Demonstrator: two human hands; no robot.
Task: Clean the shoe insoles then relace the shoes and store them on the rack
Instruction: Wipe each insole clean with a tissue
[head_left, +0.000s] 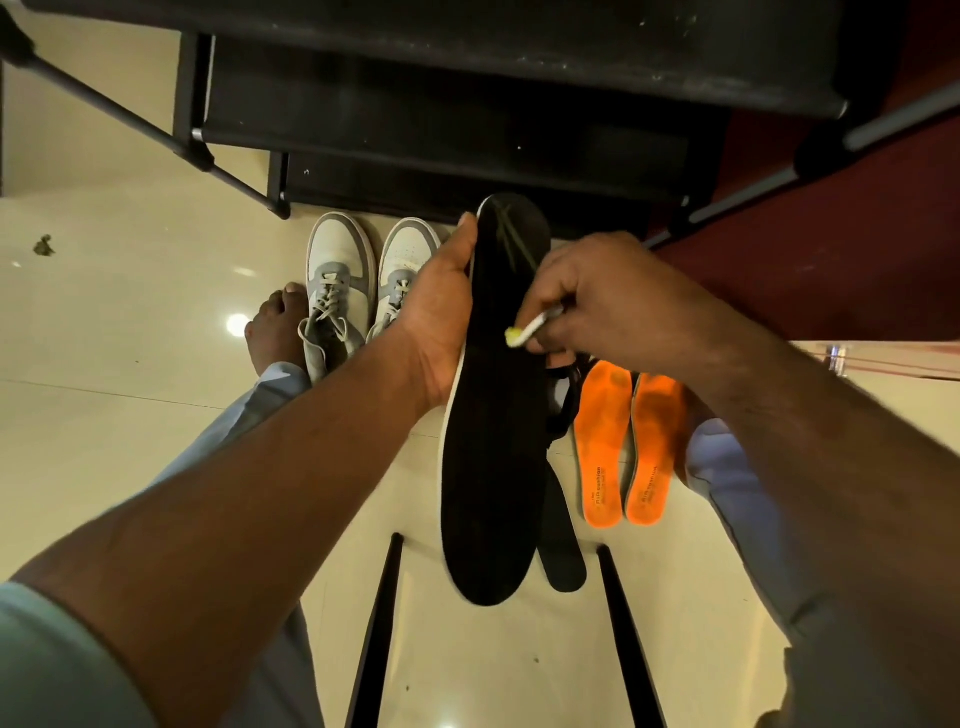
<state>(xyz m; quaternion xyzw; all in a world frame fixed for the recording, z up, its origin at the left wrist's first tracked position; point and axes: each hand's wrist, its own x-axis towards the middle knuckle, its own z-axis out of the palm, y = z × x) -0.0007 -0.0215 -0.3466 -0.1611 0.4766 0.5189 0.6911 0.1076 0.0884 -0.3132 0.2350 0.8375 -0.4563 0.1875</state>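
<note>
Black insole (493, 415) held up over the floor (104, 415), left hand (441, 312) grasping its left edge, thumb near the toe end. Right hand (613, 301) pinches a small brush (524, 330), yellow bristle head touching the insole's top face about mid-length. 2nd black insole (563, 545) lies on the floor, partly hidden behind the held one. 2 orange insoles (623, 441) side by side just right of it. 2 white-grey sneakers (363, 280) stand by the black shoe rack (467, 104), laces in.
</note>
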